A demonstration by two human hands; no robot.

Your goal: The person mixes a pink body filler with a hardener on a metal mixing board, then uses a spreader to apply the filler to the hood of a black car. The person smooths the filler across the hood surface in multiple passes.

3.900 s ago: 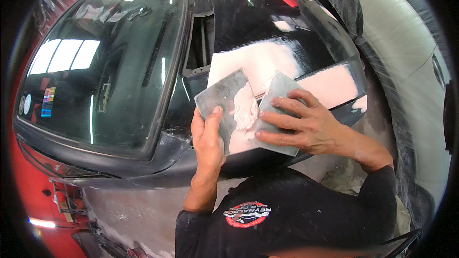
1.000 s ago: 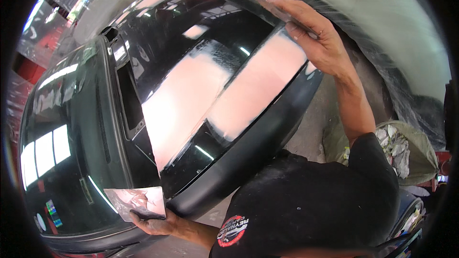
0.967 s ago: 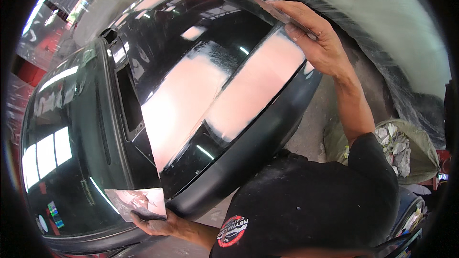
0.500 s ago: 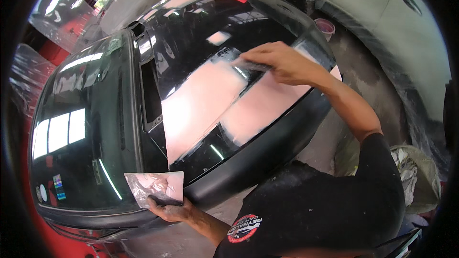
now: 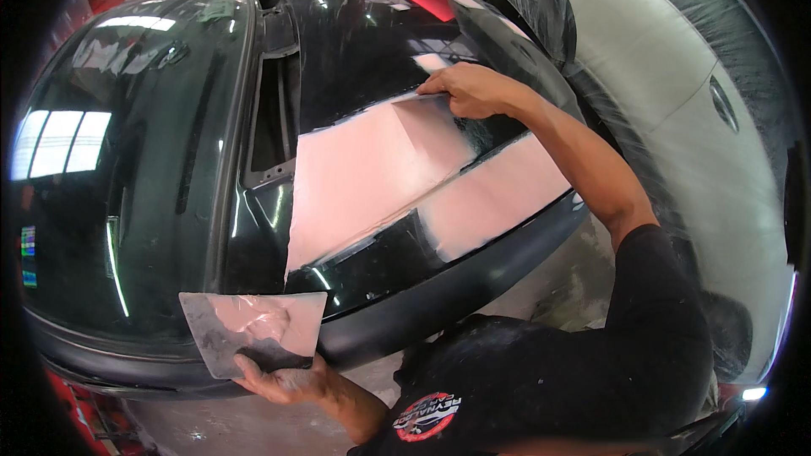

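Car (image 5: 355, 59): black, glossy body panel fills the centre of the view; rear glass (image 5: 118, 160) to the left reflects ceiling lights.
Neighbour car (image 5: 676, 93): pale, wrapped in clear plastic sheet, at right, apart from the black one.
Filler patch (image 5: 372, 177): pink, broad, matte, spread across the panel in two bands with a black strip between them; the lower band (image 5: 498, 203) runs toward the bumper edge.
Change: half a second ago the right hand was lower on the patch; now it sits at the upper edge, and the pink reaches further up. The spread looks near its top limit, judging by the bare black beyond.
Right hand (image 5: 473, 89): arm stretched out, fingers closed on a thin spreader (image 5: 422, 100) pressed flat to the panel at the patch's top corner.
Left hand (image 5: 283, 376): low, near the bumper, gripping a grey mixing board (image 5: 249, 329) by its lower edge; the board carries a smear of pink filler and is held much as before.
Labels: small coloured sticker (image 5: 28, 253) at the glass's left edge; round red-and-white logo (image 5: 427, 415) on the black shirt. Print too small to tell.
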